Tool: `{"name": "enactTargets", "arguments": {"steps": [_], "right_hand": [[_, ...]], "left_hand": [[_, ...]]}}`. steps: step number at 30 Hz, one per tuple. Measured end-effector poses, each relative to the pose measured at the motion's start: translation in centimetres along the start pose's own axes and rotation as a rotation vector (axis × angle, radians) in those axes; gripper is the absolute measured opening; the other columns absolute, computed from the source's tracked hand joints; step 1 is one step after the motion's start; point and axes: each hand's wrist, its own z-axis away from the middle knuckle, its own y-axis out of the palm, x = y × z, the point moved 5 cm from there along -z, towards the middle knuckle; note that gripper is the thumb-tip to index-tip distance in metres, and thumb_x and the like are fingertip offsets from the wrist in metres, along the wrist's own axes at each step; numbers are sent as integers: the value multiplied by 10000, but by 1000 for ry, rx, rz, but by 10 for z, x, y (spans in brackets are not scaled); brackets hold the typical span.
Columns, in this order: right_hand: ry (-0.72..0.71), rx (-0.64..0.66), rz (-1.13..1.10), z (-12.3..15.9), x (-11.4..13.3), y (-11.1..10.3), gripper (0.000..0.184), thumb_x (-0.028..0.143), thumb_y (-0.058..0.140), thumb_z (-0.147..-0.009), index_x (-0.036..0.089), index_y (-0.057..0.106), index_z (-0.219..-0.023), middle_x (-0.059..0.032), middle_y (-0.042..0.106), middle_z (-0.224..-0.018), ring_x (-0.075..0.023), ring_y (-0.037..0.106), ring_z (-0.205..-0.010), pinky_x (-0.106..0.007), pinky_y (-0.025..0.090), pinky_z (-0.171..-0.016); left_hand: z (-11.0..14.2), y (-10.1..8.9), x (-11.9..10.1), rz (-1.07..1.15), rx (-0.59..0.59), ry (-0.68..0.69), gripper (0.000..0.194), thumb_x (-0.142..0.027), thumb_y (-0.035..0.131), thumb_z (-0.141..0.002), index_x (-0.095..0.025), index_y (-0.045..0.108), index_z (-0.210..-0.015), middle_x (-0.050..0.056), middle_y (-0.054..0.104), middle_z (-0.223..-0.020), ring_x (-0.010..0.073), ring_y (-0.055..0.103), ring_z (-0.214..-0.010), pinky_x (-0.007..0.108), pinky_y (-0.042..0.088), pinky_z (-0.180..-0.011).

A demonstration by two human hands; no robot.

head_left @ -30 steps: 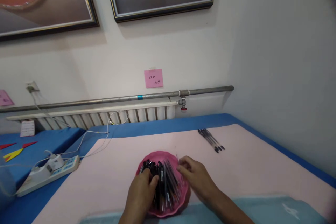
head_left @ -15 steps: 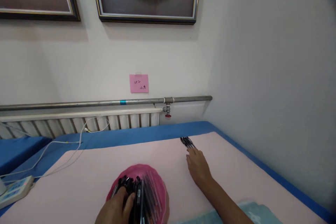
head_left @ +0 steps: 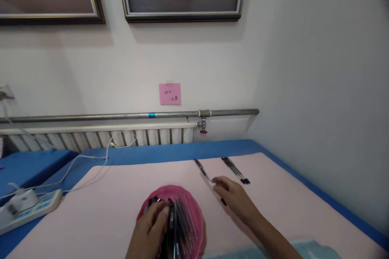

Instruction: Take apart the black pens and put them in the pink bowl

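Observation:
My left hand (head_left: 152, 226) is closed over black pens (head_left: 170, 226) in a pink scalloped bowl (head_left: 199, 214); its fingertips are partly hidden. Beside them in the bowl lie several clear, thin pens or refills (head_left: 187, 222). To the right of the bowl, my right hand (head_left: 232, 196) pinches a clear-barrelled pen with black ends (head_left: 204, 172), low over the pink sheet and slanting away from me. Farther right, a small bundle of similar pens (head_left: 235, 170) lies side by side on the sheet, apart from my hand.
Pink sheet (head_left: 121, 202) covers a blue-topped table (head_left: 182, 151) against the wall. A light-blue cloth or bag (head_left: 310, 249) lies at the near right. At left are a power strip (head_left: 39, 208) and a white cable (head_left: 106, 158). A radiator (head_left: 152, 137) stands behind.
My right hand has left the pen bundle, which now lies on the sheet, and has come nearer with a separate pen. My left hand stays in the bowl. The view has turned slightly left.

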Motion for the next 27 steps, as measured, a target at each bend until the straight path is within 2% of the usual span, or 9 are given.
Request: {"name": "enactTargets", "arguments": {"steps": [3, 6, 10, 11, 14, 18, 21, 25, 27], "right_hand": [[-19, 385, -369, 41, 43, 42, 239, 193, 492, -716, 172, 642, -902, 11, 600, -677, -100, 494, -527, -208, 371, -487], [11, 579, -443, 72, 69, 59, 226, 91, 458, -605, 169, 647, -701, 45, 507, -543, -82, 432, -506, -185, 316, -471], [107, 572, -389, 83, 61, 54, 169, 102, 454, -572, 166, 608, -600, 53, 424, -504, -72, 365, -475, -185, 242, -424], [125, 583, -385, 83, 56, 53, 168, 107, 452, -566, 165, 605, -601, 51, 427, -510, -72, 367, -473, -185, 237, -417], [206, 577, -402, 81, 39, 56, 172, 132, 422, -567, 171, 583, -615, 60, 403, -459, -71, 344, -411, -192, 217, -381], [285, 522, -547, 79, 35, 60, 153, 157, 410, -570, 182, 551, -623, 91, 320, -400, -50, 205, -346, -194, 117, -348], [321, 519, -641, 81, 37, 62, 126, 172, 432, -571, 182, 546, -622, 97, 308, -407, -40, 174, -347, -197, 70, -355], [318, 546, -767, 87, 37, 67, 144, 203, 451, -580, 175, 561, -669, 103, 300, -408, -39, 156, -350, -202, 72, -356], [287, 574, -830, 91, 40, 71, 140, 200, 449, -570, 166, 562, -647, 101, 289, -407, -40, 151, -357, -202, 81, -361]], "left_hand": [[5, 18, 4, 347, 146, -193, 436, -591, 520, -703, -200, 516, -895, -97, 389, -497, 29, 190, -333, 176, 131, -324], [7, 19, 0, 507, 148, -228, 432, -587, 581, -658, -199, 480, -817, -136, 244, -439, 14, 103, -343, 164, 69, -335], [3, -15, -11, 500, -43, -146, 436, -575, 610, -628, -211, 373, -663, -133, 230, -460, 18, 135, -369, 160, 87, -355], [2, -26, -12, 425, -83, -130, 441, -576, 605, -629, -211, 358, -634, -132, 217, -457, 22, 130, -372, 165, 85, -360], [-2, -47, -11, 89, -50, -119, 432, -544, 595, -646, -202, 348, -552, -112, 246, -449, 42, 186, -400, 181, 138, -390], [-7, -54, -8, -327, -103, -9, 439, -540, 567, -661, -193, 373, -473, -72, 326, -454, 85, 315, -472, 216, 225, -464], [-5, -39, -9, -240, -90, 30, 416, -552, 538, -684, -185, 432, -518, -69, 352, -465, 87, 337, -474, 217, 233, -462], [6, 6, -3, 232, 240, -174, 413, -567, 544, -685, -180, 544, -829, -115, 310, -457, 34, 187, -334, 191, 122, -354], [13, 21, -3, 415, 330, -233, 435, -541, 578, -683, -182, 536, -925, -122, 322, -472, 13, 138, -320, 175, 88, -333]]}}
